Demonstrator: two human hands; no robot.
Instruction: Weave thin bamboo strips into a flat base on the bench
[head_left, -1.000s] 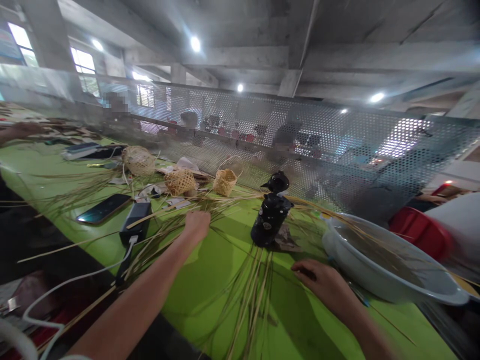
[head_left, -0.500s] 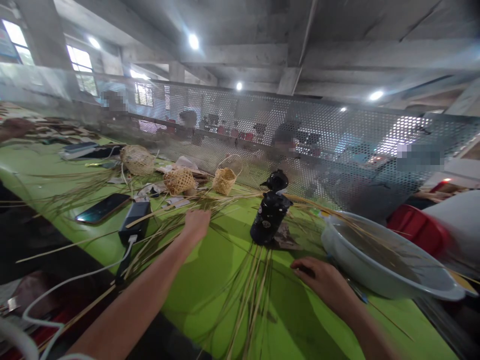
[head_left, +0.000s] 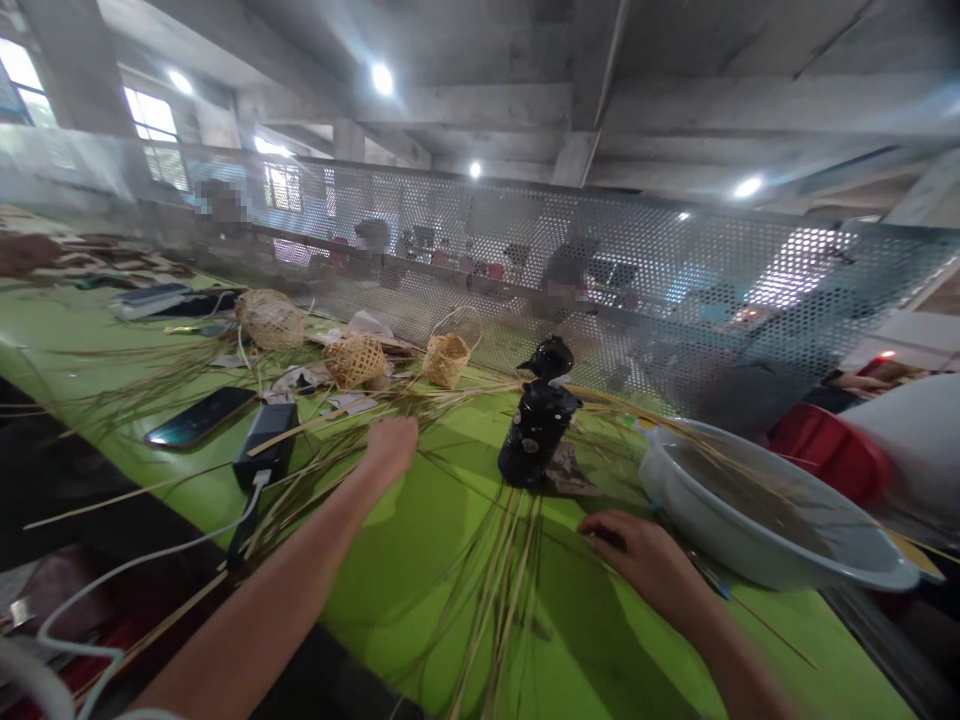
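My left hand (head_left: 393, 442) reaches forward to a loose pile of thin bamboo strips (head_left: 322, 465), knuckles up. Its fingers look curled down, and whatever they hold is hidden. My right hand (head_left: 631, 545) rests low over the green table, loosely bent, with a gap between thumb and fingers and nothing visible in it. Between the hands a black bottle (head_left: 534, 435) with a raised lid stands upright on a spread of strips (head_left: 501, 600), whose ends fan out towards me.
Several small woven baskets (head_left: 355, 360) stand along the back. On the left lie a phone (head_left: 201, 416) and a dark power bank (head_left: 266, 440) with a white cable. A pale basin (head_left: 780, 520) holding water and strips sits at right. A perforated metal screen (head_left: 465, 245) borders the table.
The whole view has shifted slightly. Both hands keep nearly the same place beside the strips and bottle. At far left another person's hand is blurred.
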